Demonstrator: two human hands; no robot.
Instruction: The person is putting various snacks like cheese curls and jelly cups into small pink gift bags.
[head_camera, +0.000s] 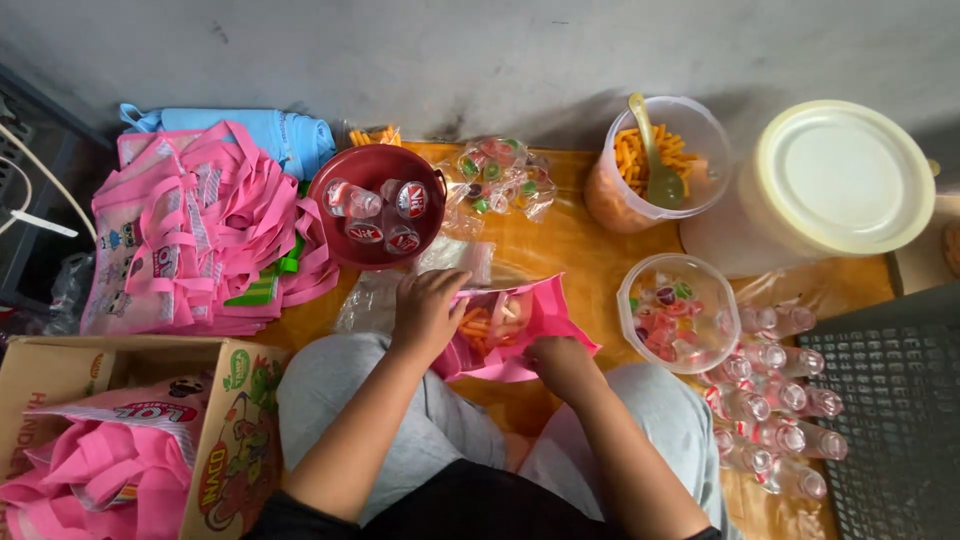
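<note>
I sit on the floor with a pink bag (545, 318) open between my knees. My left hand (428, 308) rests on the bag's left edge and pushes a clear packet of orange snacks (490, 320) into it. My right hand (556, 360) grips the bag's lower right edge and holds it open. A dark red bowl (345, 238) with small drink bottles sits just beyond my left hand.
A stack of pink bags (190, 235) lies at left, and a cardboard box (225, 420) holds filled ones. A tub of orange snacks with a spoon (655, 165), a lidded white tub (840, 180), a jelly-cup tub (675, 310), and several small bottles (775, 410) are at right.
</note>
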